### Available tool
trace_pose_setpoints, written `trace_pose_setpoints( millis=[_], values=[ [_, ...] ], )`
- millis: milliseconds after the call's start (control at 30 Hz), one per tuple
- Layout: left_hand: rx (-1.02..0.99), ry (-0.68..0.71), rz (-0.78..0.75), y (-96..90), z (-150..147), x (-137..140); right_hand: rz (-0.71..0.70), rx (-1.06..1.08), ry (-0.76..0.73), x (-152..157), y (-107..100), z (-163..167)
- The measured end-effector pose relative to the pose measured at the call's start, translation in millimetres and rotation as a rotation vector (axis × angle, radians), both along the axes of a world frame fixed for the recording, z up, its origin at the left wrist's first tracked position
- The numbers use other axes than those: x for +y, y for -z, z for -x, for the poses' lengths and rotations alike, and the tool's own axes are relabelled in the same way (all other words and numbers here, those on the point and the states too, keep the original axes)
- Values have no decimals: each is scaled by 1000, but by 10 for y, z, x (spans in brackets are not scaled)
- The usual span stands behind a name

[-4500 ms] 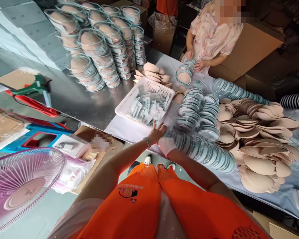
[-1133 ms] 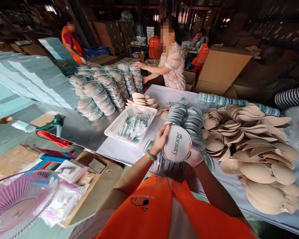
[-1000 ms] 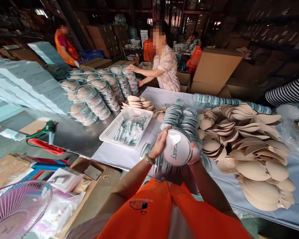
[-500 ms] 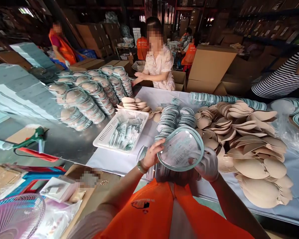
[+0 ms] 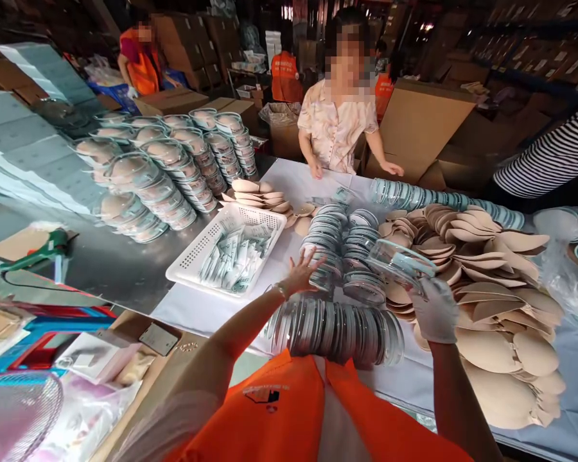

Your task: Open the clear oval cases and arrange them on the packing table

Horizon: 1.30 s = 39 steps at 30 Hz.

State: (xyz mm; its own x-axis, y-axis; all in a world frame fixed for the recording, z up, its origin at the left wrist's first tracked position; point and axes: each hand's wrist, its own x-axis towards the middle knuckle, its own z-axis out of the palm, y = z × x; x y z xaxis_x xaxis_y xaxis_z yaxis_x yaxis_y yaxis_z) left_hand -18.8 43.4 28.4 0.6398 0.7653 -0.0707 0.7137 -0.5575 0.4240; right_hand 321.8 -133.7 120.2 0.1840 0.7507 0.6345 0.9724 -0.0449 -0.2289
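Note:
My right hand (image 5: 433,311), in a whitish glove, grips a clear plastic case (image 5: 399,260) by its near right side. The case is tilted over the edge of a pile of beige moulded cups (image 5: 481,256). My bare left hand (image 5: 302,273) has its fingers spread and holds nothing. It hovers at the near end of the left stack of clear round cases (image 5: 326,224); whether it touches them I cannot tell. A second stack of cases (image 5: 363,256) stands just right of it. Close to my body lies a row of nested clear plastic shells (image 5: 337,327) on edge.
A white basket (image 5: 183,266) of printed sachets stands left of my left hand. Filled cases (image 5: 166,170) are stacked on the metal tabletop (image 5: 120,256), with a green glue gun (image 5: 48,250) further left. Across the table stands a person (image 5: 340,122). A row of cases (image 5: 443,196) lines the far edge.
My left hand has let go of the clear case and moved slightly forward, fingers spread. My right hand has carried the case to the right. The person opposite has spread both arms apart.

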Motion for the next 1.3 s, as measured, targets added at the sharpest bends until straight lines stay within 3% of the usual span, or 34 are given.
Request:
trace_pose_setpoints(
  millis=[67,133,267,400,500,600,833,1000,1300],
  values=[
    [122,174,-76,38,-242,56,130,10,0,96,31,47],
    [170,275,-120,105,-440,82,354,52,-57,126,99,120],
    [227,304,-109,248,-577,175,770,156,-175,121,264,308],
    [303,265,-128,338,-457,329,921,126,-80,270,336,469],
    [344,229,-147,371,-334,421,972,93,9,436,351,503],
    [360,236,-148,377,-254,492,991,23,6,545,401,481],
    [376,259,-148,311,-205,582,1064,-136,2,607,744,478],
    [156,226,-25,265,-213,289,1064,-111,57,564,879,523],
    [-202,94,93,330,-284,-202,984,-25,79,379,815,475]
  ],
)
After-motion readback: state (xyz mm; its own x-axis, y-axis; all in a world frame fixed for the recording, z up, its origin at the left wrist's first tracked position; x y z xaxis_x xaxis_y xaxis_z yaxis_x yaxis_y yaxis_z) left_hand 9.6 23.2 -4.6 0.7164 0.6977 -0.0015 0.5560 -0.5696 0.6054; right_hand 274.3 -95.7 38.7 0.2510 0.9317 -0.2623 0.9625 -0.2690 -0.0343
